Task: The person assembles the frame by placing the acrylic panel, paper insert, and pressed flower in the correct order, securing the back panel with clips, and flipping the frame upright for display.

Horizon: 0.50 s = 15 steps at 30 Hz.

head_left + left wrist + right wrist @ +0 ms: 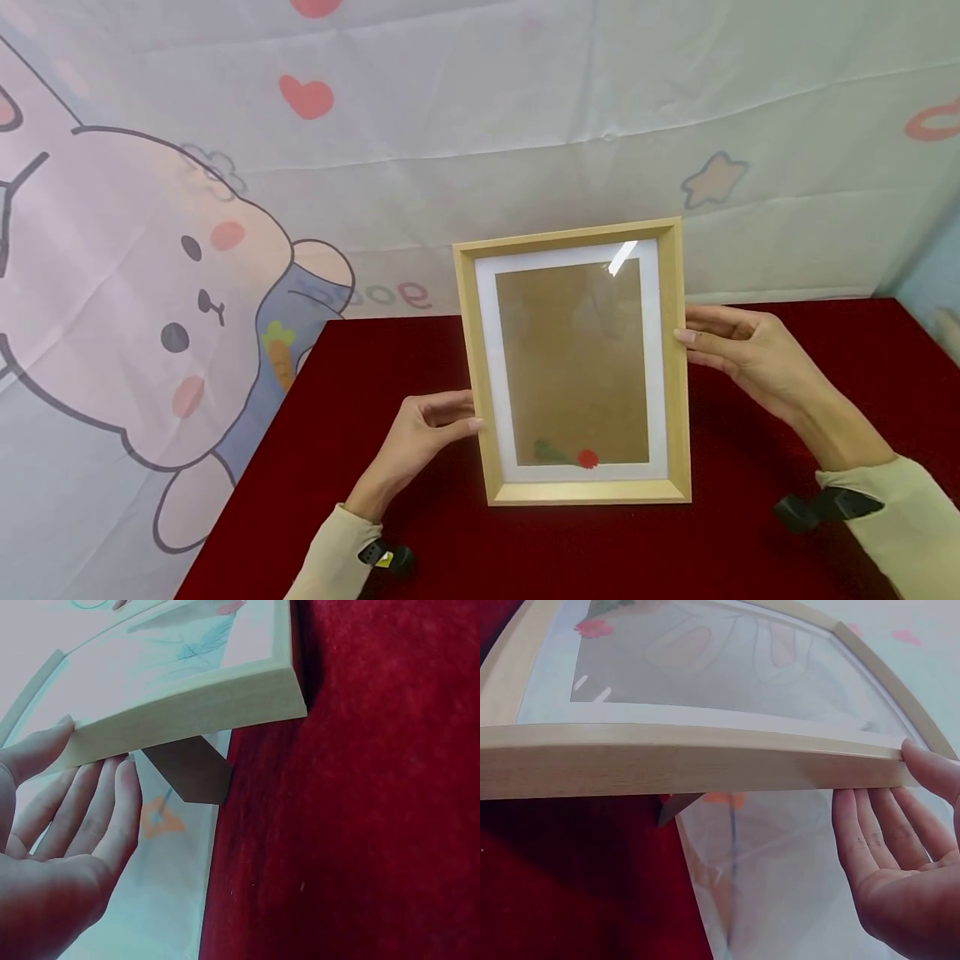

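Observation:
A light wooden picture frame (588, 493) faces me upright, leaning slightly, near the middle of the red cloth. Inside are a white mat (487, 333) and a brown backing (577, 358) behind a glossy clear front. Low in its window lies a red flower (588, 458) with a green stem. My left hand (420, 433) pinches the frame's lower left side, thumb in front and fingers behind. Higher up, my right hand (750, 354) grips the right side the same way. Behind the frame, the left wrist view shows a brown stand leg (191, 772) angled outward.
A red cloth (375, 375) covers the table. Along its back edge hangs a pale curtain (487, 83) printed with a cartoon rabbit, hearts and a star. Black straps with small devices (825, 508) sit at both wrists.

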Each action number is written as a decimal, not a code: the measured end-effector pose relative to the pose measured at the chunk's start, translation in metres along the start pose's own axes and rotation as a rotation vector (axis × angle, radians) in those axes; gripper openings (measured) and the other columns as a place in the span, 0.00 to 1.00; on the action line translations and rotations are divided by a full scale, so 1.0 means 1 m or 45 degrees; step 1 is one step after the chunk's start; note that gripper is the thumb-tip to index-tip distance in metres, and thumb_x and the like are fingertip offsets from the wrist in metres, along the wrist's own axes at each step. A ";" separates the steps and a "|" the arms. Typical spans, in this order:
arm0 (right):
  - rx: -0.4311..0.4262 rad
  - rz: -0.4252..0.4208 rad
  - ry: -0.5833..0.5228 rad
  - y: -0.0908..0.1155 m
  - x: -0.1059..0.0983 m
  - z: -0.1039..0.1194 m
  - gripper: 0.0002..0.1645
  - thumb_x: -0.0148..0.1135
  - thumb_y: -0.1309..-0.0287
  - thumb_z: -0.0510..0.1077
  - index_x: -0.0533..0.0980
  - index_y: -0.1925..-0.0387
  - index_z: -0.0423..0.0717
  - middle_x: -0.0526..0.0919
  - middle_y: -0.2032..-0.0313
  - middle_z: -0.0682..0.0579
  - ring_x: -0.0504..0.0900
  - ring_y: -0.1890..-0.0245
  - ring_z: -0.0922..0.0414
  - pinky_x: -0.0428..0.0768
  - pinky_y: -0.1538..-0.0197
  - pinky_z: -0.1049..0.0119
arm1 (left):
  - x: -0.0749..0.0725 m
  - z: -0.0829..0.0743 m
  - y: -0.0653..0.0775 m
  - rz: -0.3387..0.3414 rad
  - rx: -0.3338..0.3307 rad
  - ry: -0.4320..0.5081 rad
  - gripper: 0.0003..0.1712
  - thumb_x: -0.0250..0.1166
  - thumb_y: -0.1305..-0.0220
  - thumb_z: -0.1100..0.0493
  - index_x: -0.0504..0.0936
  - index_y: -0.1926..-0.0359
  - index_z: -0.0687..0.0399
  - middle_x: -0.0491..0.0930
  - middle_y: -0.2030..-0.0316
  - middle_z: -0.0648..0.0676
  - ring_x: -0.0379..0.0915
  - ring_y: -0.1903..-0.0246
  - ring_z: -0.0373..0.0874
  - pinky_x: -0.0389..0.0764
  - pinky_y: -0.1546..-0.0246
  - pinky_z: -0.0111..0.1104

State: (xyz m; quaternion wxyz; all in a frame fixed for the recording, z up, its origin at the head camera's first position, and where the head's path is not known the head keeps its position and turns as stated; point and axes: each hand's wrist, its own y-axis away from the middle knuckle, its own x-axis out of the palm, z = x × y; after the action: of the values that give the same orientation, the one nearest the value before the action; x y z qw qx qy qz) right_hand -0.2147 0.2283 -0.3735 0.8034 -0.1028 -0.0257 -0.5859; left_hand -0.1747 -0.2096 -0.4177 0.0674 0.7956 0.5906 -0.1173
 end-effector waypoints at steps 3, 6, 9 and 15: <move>-0.017 0.032 -0.068 0.000 -0.001 -0.001 0.22 0.60 0.30 0.27 0.85 0.43 0.48 0.91 0.48 0.54 0.90 0.50 0.61 0.89 0.47 0.66 | 0.001 0.000 0.000 0.005 -0.001 0.012 0.24 0.76 0.35 0.57 0.86 0.39 0.54 0.90 0.47 0.59 0.88 0.50 0.43 0.87 0.45 0.34; -0.019 0.024 -0.072 0.000 -0.002 0.000 0.21 0.60 0.30 0.27 0.85 0.44 0.47 0.91 0.48 0.54 0.90 0.51 0.61 0.88 0.47 0.67 | 0.001 -0.001 -0.001 -0.001 -0.011 0.009 0.23 0.76 0.36 0.57 0.86 0.40 0.53 0.89 0.47 0.57 0.88 0.49 0.44 0.87 0.45 0.34; -0.022 -0.023 -0.006 0.002 -0.003 0.002 0.18 0.60 0.28 0.31 0.85 0.44 0.48 0.91 0.49 0.56 0.90 0.50 0.62 0.88 0.46 0.68 | -0.001 -0.002 -0.002 0.007 -0.025 -0.018 0.23 0.77 0.36 0.55 0.86 0.41 0.50 0.89 0.46 0.55 0.87 0.48 0.43 0.86 0.45 0.33; -0.160 -0.168 0.300 0.007 -0.013 0.005 0.18 0.59 0.23 0.41 0.81 0.39 0.38 0.90 0.49 0.65 0.89 0.50 0.67 0.85 0.46 0.76 | -0.013 -0.007 -0.004 0.029 0.015 -0.204 0.23 0.75 0.34 0.53 0.84 0.39 0.46 0.87 0.43 0.53 0.86 0.45 0.47 0.86 0.42 0.36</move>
State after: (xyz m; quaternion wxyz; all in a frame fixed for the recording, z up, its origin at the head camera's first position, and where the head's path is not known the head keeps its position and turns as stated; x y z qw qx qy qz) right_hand -0.2118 0.2435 -0.3720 0.7527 -0.0814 0.0989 -0.6458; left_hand -0.1809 -0.2188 -0.4074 0.1111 0.7907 0.5736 -0.1832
